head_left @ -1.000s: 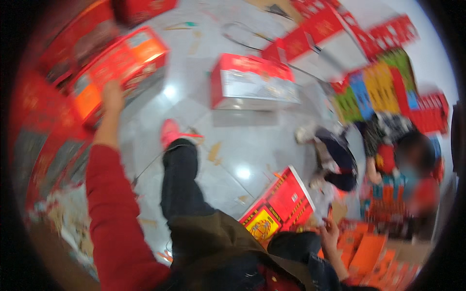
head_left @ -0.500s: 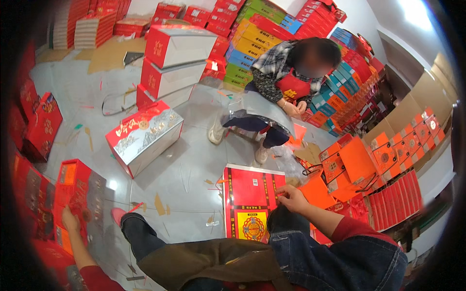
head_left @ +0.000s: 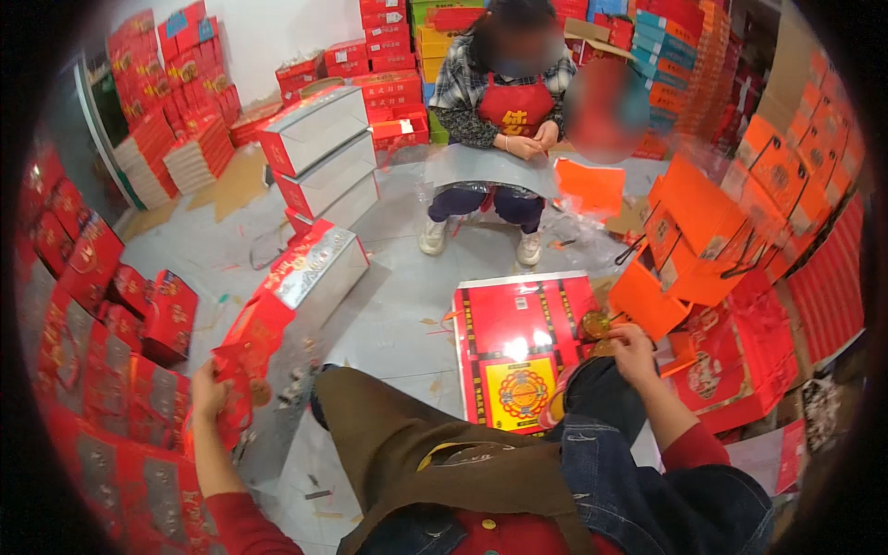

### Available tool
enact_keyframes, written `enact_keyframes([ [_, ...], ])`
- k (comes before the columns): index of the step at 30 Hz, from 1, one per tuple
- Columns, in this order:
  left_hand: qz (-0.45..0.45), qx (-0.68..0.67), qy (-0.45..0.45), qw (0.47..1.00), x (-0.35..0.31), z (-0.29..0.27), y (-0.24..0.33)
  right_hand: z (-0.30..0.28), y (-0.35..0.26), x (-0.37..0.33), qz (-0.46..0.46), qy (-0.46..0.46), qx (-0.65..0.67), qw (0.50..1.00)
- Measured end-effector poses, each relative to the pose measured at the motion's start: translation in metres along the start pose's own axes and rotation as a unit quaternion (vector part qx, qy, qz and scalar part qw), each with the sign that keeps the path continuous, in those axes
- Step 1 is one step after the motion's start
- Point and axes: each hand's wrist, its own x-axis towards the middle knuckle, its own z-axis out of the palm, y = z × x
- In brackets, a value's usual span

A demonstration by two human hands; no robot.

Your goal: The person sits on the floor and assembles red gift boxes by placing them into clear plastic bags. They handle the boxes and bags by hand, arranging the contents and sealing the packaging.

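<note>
At the left, my left hand (head_left: 211,390) is closed around the red handle part of a red and grey gift box (head_left: 262,322), which is smeared by motion. My right hand (head_left: 632,351) is above my right knee, its fingers pinched together. Beside its fingertips is a shiny gold-green round piece (head_left: 595,324), too small to name; whether the fingers grip it I cannot make out. A flat red packaging piece with a yellow panel and black bands (head_left: 490,324) lies in front of my knees, left of that hand.
A white-sided gift box (head_left: 338,277) stands ahead-left, near a stack of boxes (head_left: 319,148). Red boxes (head_left: 102,407) crowd the left. Orange boxes (head_left: 703,231) fill the right. A co-worker in a red apron (head_left: 518,109) sits opposite, hands together over a plastic sheet (head_left: 490,171).
My left hand has moved rightward and forward with the gift box, off the row at the left. The gold-green piece now shows beside my right hand. The view has turned and lifted.
</note>
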Motion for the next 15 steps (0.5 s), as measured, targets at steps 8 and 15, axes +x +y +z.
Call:
enact_keyframes([
  [8,0.244,0.172,-0.077,0.951,0.042,0.037,0.219,-0.003,0.018,-0.023,0.119,0.1,0.303,0.94],
  [15,0.341,0.227,-0.136,0.902,0.076,0.212,0.291,0.008,0.003,-0.003,0.062,0.124,0.18,0.974],
])
